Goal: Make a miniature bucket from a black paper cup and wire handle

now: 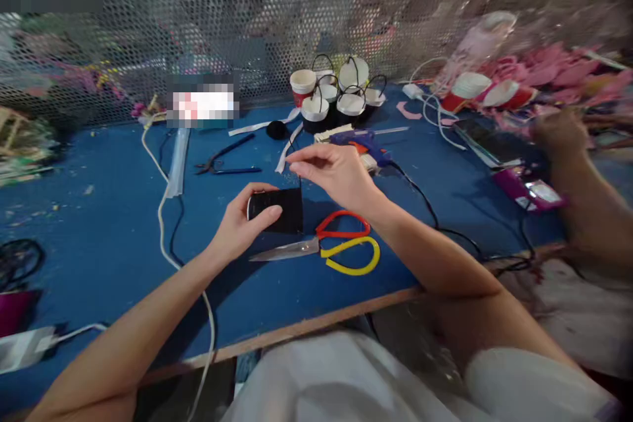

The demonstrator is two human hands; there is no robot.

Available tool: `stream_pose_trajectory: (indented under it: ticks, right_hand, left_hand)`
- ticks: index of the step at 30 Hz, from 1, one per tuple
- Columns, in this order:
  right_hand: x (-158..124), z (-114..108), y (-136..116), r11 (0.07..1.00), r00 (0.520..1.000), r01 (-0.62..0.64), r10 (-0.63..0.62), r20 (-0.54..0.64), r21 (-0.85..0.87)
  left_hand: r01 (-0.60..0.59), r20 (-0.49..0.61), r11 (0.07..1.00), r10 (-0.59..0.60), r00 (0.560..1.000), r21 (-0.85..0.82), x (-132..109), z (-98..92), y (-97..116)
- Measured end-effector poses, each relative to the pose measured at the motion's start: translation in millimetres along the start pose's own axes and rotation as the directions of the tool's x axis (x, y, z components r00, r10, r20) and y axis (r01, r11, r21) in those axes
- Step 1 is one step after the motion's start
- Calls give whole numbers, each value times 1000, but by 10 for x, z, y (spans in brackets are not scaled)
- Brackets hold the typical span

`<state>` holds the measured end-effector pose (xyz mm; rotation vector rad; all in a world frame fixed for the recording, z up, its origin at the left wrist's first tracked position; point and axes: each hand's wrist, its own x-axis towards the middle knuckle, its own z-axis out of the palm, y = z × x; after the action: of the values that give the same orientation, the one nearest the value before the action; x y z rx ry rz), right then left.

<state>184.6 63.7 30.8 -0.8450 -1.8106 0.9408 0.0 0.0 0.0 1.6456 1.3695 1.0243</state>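
Observation:
My left hand (242, 221) is wrapped round a paper cup (284, 211) covered in black, with a white rim showing at its left end. The cup lies sideways, its base towards the right. My right hand (331, 171) is just above it, thumb and fingertips pinched on a thin black cord (299, 180) that runs down to the cup's base end. Whether the cord is fixed to the cup I cannot tell. Scissors (319, 247) with a red and a yellow handle lie below my right hand. Behind that hand rests a blue glue gun (363, 142).
Several cups with black cord handles (351, 105) stand at the back. Pliers (222, 161), white strips (257, 124) and a black round piece (277, 130) lie nearby. A white cable (162, 217) crosses the left side. Another person's arm (583, 184) reaches in at right, near a phone (484, 142).

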Motion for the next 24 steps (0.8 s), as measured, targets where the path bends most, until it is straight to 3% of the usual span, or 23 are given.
stream_pose_trajectory:
  ticks: [10,15,19,24]
  right_hand:
    - [-1,48,75,1000,997,-8,7,74,13]
    - [-2,49,64,998,992,-53,50,112,20]
    - [9,46,56,995,988,-90,84,132,36]
    - [25,71,67,988,979,-135,122,164,70]
  left_hand:
    - [-87,-20,984,85,996,-158,-7,3,-129]
    - [-116,-4,984,117,993,-133,1,-12,-143]
    - [-135,49,981,143,988,-138,9,-22,-147]
    - [-201,199,969,227,953,-144,12,-23,-178]
